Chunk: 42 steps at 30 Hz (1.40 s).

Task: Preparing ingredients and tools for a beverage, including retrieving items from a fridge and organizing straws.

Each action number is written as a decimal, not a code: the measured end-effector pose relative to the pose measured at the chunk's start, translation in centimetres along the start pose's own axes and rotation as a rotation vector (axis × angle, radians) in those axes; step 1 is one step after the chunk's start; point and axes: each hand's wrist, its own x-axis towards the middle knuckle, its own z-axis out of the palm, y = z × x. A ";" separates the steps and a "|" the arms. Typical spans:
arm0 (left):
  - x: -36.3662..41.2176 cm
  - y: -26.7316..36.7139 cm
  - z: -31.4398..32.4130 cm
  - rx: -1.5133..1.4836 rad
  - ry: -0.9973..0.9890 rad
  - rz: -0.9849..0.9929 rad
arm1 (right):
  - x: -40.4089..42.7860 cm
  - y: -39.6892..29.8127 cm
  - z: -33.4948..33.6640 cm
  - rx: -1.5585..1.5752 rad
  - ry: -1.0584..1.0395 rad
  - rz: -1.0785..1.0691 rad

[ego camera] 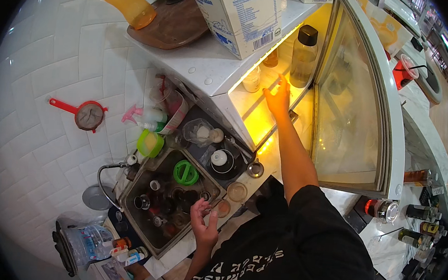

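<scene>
My right hand (278, 99) reaches through the open front of a lit display cooler (248, 126). Its fingers are apart and nothing shows in them. A small jar (252, 80) stands to its left, and a tall clear bottle with a black cap (303, 61) stands just beyond it. Another amber container (271, 59) is further back, partly hidden by the cooler's top edge. My left hand (204, 227) hovers empty at the near edge of the sink (139, 216), fingers loosely curled and apart. In the basin lie several glasses and cups (142, 202) and a green plastic lid-like piece (186, 172).
The cooler's glass door (347, 122) swings out to the right. On its top stand a carton (241, 19) and an orange-capped bottle (128, 2) on a brown tray (173, 29). A faucet (107, 170) arches by the sink. Bottles (415, 238) line the right counter.
</scene>
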 end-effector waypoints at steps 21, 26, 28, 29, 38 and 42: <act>-0.9 0.5 0.1 0.045 0.037 -0.070 | -0.6 1.0 9.7 0.341 -0.581 -0.025; -0.5 1.2 0.4 0.044 0.040 -0.072 | -3.0 -0.9 9.7 0.321 -0.706 -0.043; 0.2 1.4 0.9 0.029 0.015 -0.074 | -2.9 -0.3 9.4 0.303 -0.674 -0.084; 0.6 1.5 1.2 0.046 -0.024 -0.047 | -2.8 0.1 9.2 0.289 -0.651 -0.126; 2.4 1.8 2.4 0.028 -0.072 0.013 | -3.8 -1.5 8.5 0.213 -0.698 -0.157; 2.8 2.6 2.9 0.043 -0.087 0.015 | -3.7 -1.5 7.9 0.183 -0.718 -0.140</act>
